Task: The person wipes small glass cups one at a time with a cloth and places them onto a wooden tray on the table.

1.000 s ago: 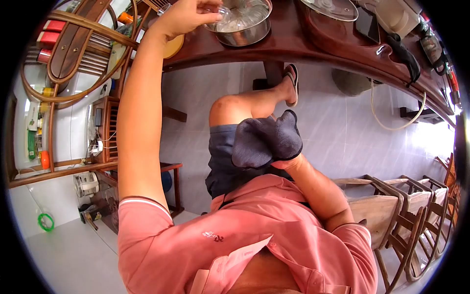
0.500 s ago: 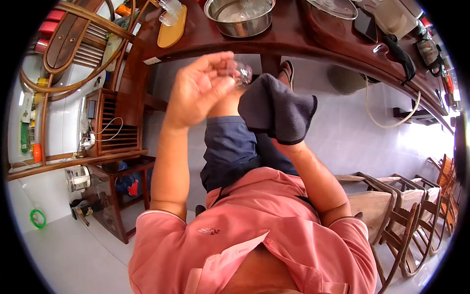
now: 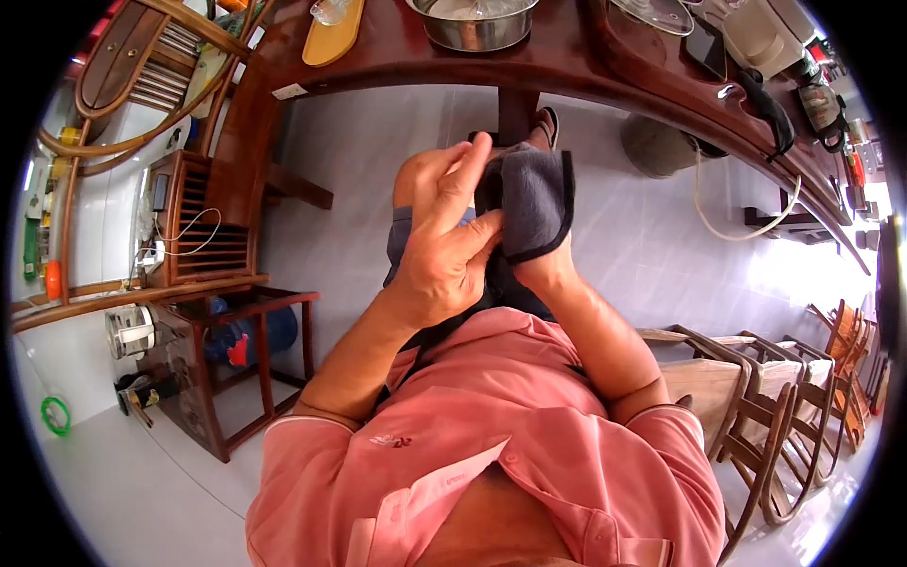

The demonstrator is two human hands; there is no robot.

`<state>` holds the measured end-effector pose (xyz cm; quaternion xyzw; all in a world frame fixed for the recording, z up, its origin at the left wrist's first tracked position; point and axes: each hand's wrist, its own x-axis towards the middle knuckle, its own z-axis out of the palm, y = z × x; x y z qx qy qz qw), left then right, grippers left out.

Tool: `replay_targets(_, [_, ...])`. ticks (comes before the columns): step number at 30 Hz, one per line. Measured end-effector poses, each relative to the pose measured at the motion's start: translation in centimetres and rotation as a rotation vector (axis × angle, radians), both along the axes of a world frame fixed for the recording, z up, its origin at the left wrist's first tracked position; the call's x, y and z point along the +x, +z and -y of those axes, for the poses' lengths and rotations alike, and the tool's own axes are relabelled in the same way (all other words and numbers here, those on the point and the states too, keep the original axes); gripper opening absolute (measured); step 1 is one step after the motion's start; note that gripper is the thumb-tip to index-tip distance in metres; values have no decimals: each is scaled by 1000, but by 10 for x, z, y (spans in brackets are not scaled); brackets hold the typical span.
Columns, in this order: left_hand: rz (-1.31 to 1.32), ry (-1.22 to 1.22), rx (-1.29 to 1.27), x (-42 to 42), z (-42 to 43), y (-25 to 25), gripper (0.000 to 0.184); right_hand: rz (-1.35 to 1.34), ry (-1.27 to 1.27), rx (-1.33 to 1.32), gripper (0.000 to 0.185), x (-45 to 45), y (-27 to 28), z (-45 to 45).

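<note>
A dark grey cloth with a black edge is draped over my right hand, whose fingers are hidden beneath it. At the cloth's left side is my left hand. Its fingers point up and its thumb presses against the cloth. A dark shape lies between thumb and fingers. I cannot make out whether the small clear glass is there, as no glass shows plainly in the hand. Both hands are above my lap, in front of the table.
On the dark wooden table stand a steel pot, a yellow tray with a clear glass, a glass lid and a phone. A bucket is below. Wooden chairs line the right.
My left hand has moved right and down from beside the cloth to touch it. The small glass it held is no longer plainly visible. The cloth has turned and shifted slightly left.
</note>
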<state>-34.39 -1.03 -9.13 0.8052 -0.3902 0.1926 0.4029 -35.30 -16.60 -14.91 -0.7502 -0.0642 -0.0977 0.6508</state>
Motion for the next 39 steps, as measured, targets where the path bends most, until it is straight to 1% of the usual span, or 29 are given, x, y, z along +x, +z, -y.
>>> replay_targets(1, [-4,-36,-9,1,0,-2,22,-57,14,28,34,0,7,0])
replay_targets(2, [-9,-73,-17,2,1,-4,21,-100,42,116,29,-2,4,-1])
replay_targets(3, [32,-132,-2,4,-1,-2,19,-313,90,433,28,-1,7,1])
replay_targets(5, [54,-156,72,3,-9,-6,18,-732,182,1073,27,5,18,6])
replay_targets(6, [65,-169,112,2,-12,-8,17,-755,259,1071,28,6,18,9])
replay_targets(8, [65,-181,85,-2,-13,-7,19,-799,412,1066,30,5,17,14])
replay_targets(10, [58,-192,27,-2,-14,-8,20,-741,456,1163,30,1,22,12])
replay_targets(11, [68,-175,22,-2,-16,-8,20,-794,456,1196,31,3,12,12])
replay_targets(13, [85,-150,16,-1,-18,-9,20,-888,424,1250,31,3,11,9])
replay_targets(16, [107,-107,-3,-1,-18,-15,22,-904,429,1285,28,2,1,8])
replay_targets(19, [40,-97,-116,-2,-14,-14,14,-838,471,1329,25,-5,3,6])
replay_targets(22, [-27,-50,-227,-1,-6,-20,7,-734,290,1380,25,-11,-2,-9])
replay_targets(23, [-46,-18,-227,-4,-2,-18,5,-689,117,1355,23,-8,-2,-13])
replay_targets(26, [-243,40,-440,-11,9,-30,6,-424,52,1099,20,-13,-15,-21])
replay_targets(27, [-339,57,-510,-14,10,-32,10,-497,1,1125,18,-18,17,-23])
replay_targets(29, [-591,61,-706,-20,9,-31,12,-372,97,838,17,-9,-13,-19])
replay_targets(30, [-717,64,-803,-22,8,-31,13,-243,88,589,16,-9,-9,-17])
replay_targets(32, [-776,60,-842,-22,5,-34,14,7,-37,80,14,-8,0,-12])
replay_targets(34, [-840,50,-877,-22,2,-38,15,374,-97,-343,13,0,12,-8])
replay_targets(36, [-762,62,-797,-24,3,-38,15,96,12,53,19,-7,6,-15])
replay_targets(37, [-723,66,-758,-25,5,-39,15,-35,24,255,23,-10,8,-19])
replay_targets(38, [-736,59,-766,-25,6,-38,15,38,-29,123,22,-18,13,-16])
replay_targets(39, [-749,51,-774,-24,6,-36,14,86,-25,54,19,-20,16,-14])
